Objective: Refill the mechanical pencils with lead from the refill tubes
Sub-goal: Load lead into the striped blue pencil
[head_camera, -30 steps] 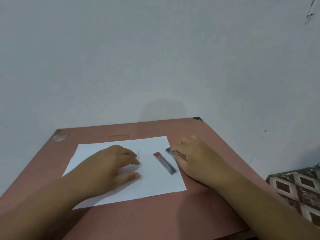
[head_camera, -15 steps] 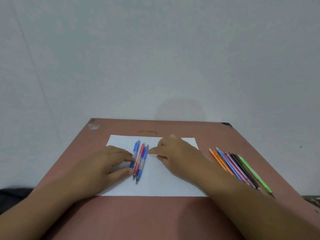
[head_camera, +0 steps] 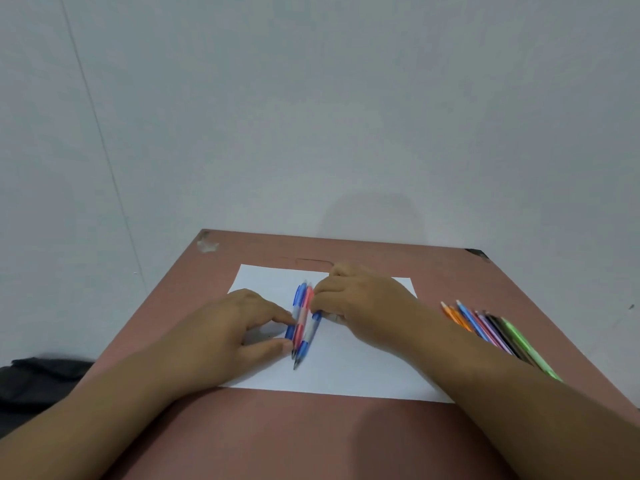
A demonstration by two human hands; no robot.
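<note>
Three mechanical pencils (head_camera: 300,320), two blue with a red one between them, lie side by side on a white sheet of paper (head_camera: 363,368). My left hand (head_camera: 225,337) touches the bundle from the left with forefinger and thumb tips, its fingers fairly straight. My right hand (head_camera: 360,303) reaches in from the right, and its bent fingers close over the upper part of the right blue pencil (head_camera: 313,327). No refill tube shows in this view.
The sheet lies on a reddish-brown table (head_camera: 311,438) set against a pale wall. A row of several coloured pencils (head_camera: 485,327) lies on the table right of the sheet, partly under my right forearm. Dark cloth (head_camera: 41,375) sits beyond the table's left edge.
A second ago a lead tube lay on the sheet; since then three pencils lie there instead. In the last half second my right hand slid left onto the pencils.
</note>
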